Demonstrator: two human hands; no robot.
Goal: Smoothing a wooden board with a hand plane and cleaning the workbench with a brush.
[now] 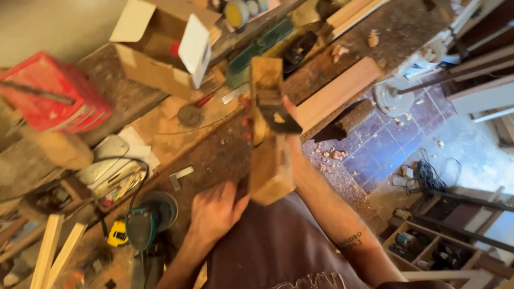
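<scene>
- Above the workbench (214,155), at twelve o'clock from the person's chest, both hands clasp a wooden hand plane (270,128).
- Left hand (214,211) wraps its near end; right hand (292,134) clamps the middle.
- It looks heavy, rigid and smooth, best gripped by the block's sides.

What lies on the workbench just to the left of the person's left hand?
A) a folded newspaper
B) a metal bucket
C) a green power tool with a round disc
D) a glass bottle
C: a green power tool with a round disc lies on the workbench beside the left hand.
</scene>
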